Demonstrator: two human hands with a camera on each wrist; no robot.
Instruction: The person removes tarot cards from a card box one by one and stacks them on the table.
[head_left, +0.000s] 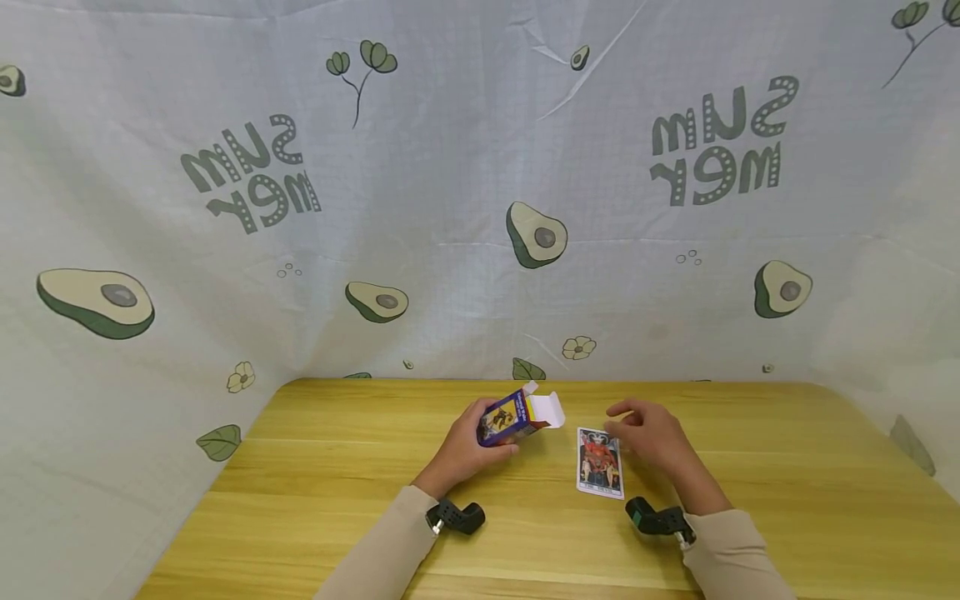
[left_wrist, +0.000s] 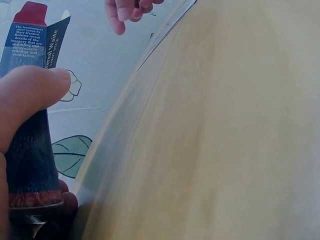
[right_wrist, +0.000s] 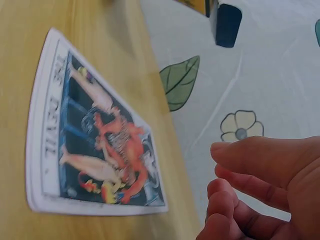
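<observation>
A blue tarot card box [head_left: 504, 419] with its end flaps folded out is gripped by my left hand [head_left: 463, 447], raised a little over the table. In the left wrist view the thumb lies across the printed side of the box [left_wrist: 29, 150]. On the table to the right lies a face-up tarot card [head_left: 600, 463], marked "The Devil" in the right wrist view; whether more cards lie under it I cannot tell. Beside the card's upper right corner hovers my right hand [head_left: 654, 440], fingers loosely bent, with nothing between thumb and fingertips [right_wrist: 220, 152].
A wooden table [head_left: 337, 467] bears the card, and its far edge meets a pale curtain [head_left: 450, 208] printed with avocados, leaves and flowers. Small black wrist cameras [head_left: 656, 517] sit at both sleeve cuffs.
</observation>
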